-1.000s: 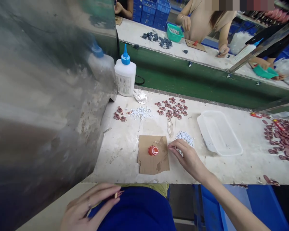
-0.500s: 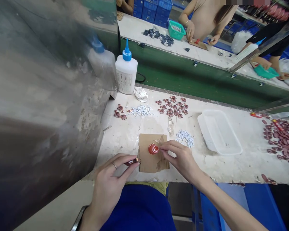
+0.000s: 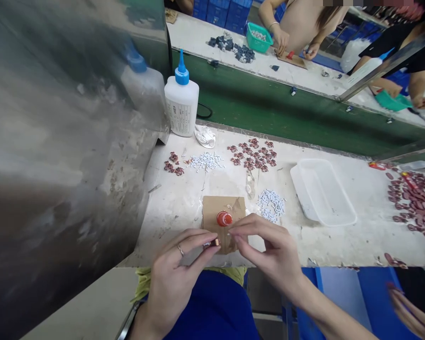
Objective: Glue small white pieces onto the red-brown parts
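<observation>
My left hand [image 3: 184, 267] pinches a small dark brown piece with a light end [image 3: 213, 242] between thumb and fingertips. To its right, my right hand [image 3: 265, 248] has thumb and forefinger close together; a tiny pale speck shows at the fingertips, too small to name. Both hands are over the near part of a cardboard piece [image 3: 212, 208]. On the cardboard stands a small red cap-like cup [image 3: 224, 218], just beyond my fingers. Tiny white-blue pieces [image 3: 271, 206] lie in a ring right of the cardboard.
A white bottle with blue nozzle [image 3: 182, 104] stands by the metal wall [image 3: 92, 141]. Brown figure-like pieces [image 3: 257, 155] and another pale heap [image 3: 207, 161] lie behind the cardboard. A white plastic tray [image 3: 326, 189] is at right. Another person's hand [image 3: 412, 311] shows at lower right.
My right hand has drawn back from the red cup toward me. My left hand has moved right with the brown piece, bringing the hands closer. Another person's hand has appeared at lower right.
</observation>
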`<state>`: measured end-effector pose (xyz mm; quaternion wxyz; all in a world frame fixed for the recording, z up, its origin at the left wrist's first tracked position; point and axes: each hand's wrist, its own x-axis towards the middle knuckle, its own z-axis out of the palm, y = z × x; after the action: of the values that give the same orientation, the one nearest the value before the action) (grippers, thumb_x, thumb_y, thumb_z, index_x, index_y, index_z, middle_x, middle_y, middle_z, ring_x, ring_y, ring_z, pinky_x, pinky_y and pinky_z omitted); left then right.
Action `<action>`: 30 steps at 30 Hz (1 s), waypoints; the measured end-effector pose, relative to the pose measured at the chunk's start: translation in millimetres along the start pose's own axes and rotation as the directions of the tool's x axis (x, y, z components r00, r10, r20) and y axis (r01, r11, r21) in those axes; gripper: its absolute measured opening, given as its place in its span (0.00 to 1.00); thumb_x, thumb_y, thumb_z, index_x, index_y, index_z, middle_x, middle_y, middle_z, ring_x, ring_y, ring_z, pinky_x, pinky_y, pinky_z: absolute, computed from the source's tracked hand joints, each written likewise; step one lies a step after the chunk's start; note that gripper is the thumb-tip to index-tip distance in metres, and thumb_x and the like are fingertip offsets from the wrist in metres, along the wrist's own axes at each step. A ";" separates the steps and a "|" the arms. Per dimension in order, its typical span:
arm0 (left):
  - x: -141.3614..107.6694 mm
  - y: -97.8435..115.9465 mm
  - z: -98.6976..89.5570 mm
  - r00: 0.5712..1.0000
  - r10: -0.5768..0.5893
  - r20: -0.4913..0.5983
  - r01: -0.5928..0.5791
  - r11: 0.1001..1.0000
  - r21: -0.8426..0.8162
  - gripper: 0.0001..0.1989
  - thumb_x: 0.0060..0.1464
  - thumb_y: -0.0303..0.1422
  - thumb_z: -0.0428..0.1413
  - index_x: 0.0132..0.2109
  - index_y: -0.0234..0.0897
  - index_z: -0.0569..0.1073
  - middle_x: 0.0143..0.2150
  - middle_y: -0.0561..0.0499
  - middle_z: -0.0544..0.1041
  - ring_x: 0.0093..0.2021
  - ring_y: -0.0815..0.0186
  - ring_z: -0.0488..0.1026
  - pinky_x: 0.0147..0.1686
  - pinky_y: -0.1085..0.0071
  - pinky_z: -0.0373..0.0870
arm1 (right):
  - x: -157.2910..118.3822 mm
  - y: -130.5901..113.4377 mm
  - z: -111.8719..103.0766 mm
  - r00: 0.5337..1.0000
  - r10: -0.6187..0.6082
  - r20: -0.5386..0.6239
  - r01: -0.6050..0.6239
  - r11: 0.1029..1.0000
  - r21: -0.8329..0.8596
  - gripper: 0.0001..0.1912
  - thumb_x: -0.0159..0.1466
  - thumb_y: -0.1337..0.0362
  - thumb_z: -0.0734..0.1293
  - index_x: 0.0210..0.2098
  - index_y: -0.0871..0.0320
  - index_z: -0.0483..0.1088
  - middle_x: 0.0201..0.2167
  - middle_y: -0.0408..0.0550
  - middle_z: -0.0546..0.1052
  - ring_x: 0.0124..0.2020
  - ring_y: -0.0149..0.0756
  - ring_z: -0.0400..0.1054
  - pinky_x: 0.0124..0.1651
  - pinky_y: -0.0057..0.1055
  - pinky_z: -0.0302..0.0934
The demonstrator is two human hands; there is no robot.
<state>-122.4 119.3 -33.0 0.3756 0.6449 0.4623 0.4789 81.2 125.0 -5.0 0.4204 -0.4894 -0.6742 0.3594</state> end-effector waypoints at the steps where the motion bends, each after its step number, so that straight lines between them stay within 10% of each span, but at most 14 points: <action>1: 0.0 1.7 0.3 1.000 0.005 0.001 -0.005 1.000 -0.003 0.12 0.58 0.25 0.64 0.47 0.48 0.79 0.44 0.63 0.82 0.43 0.80 0.80 0.50 0.88 0.75 | -0.2 -5.3 2.2 1.000 -0.006 -0.006 0.006 1.000 0.030 0.13 0.65 0.76 0.70 0.43 0.52 0.79 0.39 0.44 0.83 0.42 0.34 0.77 0.45 0.34 0.73; 11: 2.7 3.2 -0.4 0.999 0.021 0.025 -0.021 1.000 0.000 0.11 0.59 0.25 0.63 0.47 0.46 0.78 0.44 0.61 0.82 0.44 0.80 0.80 0.50 0.87 0.75 | 1.4 -11.4 9.0 0.998 -0.035 0.048 0.033 0.998 0.046 0.11 0.66 0.76 0.70 0.43 0.56 0.80 0.38 0.46 0.83 0.39 0.32 0.78 0.39 0.28 0.75; 23: 5.2 10.8 -7.9 0.995 0.024 0.093 -0.020 0.999 -0.046 0.14 0.59 0.22 0.62 0.47 0.47 0.79 0.44 0.61 0.82 0.43 0.79 0.80 0.49 0.89 0.75 | 0.0 -23.1 -8.6 0.856 -0.396 0.332 0.506 0.774 -0.382 0.14 0.72 0.77 0.61 0.55 0.71 0.72 0.46 0.62 0.81 0.47 0.39 0.78 0.46 0.30 0.76; 30: 7.9 19.5 -7.1 1.000 0.002 0.013 -0.002 1.000 -0.004 0.11 0.57 0.25 0.65 0.45 0.47 0.81 0.42 0.63 0.83 0.40 0.78 0.81 0.46 0.89 0.77 | -3.5 -24.6 -4.0 0.985 -0.133 0.109 0.147 0.979 -0.139 0.18 0.67 0.71 0.71 0.56 0.58 0.72 0.45 0.51 0.80 0.45 0.35 0.78 0.46 0.31 0.77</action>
<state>-123.8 121.5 -10.9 0.3793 0.6476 0.4581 0.4762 76.7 115.4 17.8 0.3738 -0.4519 -0.7515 0.3021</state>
